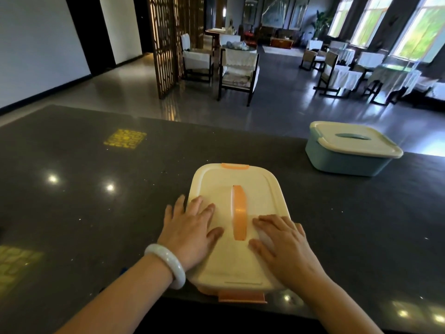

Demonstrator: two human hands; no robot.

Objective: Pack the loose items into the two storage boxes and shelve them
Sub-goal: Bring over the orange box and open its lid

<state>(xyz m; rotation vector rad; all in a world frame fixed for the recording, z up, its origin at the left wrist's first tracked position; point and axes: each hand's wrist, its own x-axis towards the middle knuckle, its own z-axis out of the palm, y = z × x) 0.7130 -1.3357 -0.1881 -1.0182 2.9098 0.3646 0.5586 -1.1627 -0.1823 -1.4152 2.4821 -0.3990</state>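
Nearest the body, an orange front latch [242, 296] hanging just past the near edge of the dark surface [96, 213], apparently unfastened, though too blurred to be sure; above it, the cream storage box [240, 174] lying with its long axis pointing away, lid on, orange handle [239, 213] folded flat along the middle.

Left hand [190, 233] laid on the lid's left half, fingers straight and spread, outer fingers spilling over the box's left rim towards the surface; white bangle [168, 266] on that wrist. Right hand [281, 244] flat on the lid's right half, fingers together and pointing in at the handle; neither hand gripping anything, both simply pressing down. Judged as seating the lid evenly, one palm each side of the handle, so that both rims drop together before the latches are closed; second orange latch [235, 166] visible at the far end.

Near edge a risk: box already overhanging slightly, so any pull towards the body likely to tip it; better pushed away. Ample bare surface to the left and ahead; yellow light patches only.

Further right, well apart, the blue storage box [346, 162] with its pale lid on and handle down, close to the far edge of the surface; probably packed already, contents hidden. No loose items in sight, no shelf in view; beyond the far edge, open floor, then chairs [238, 71] and a lattice screen [166, 44].
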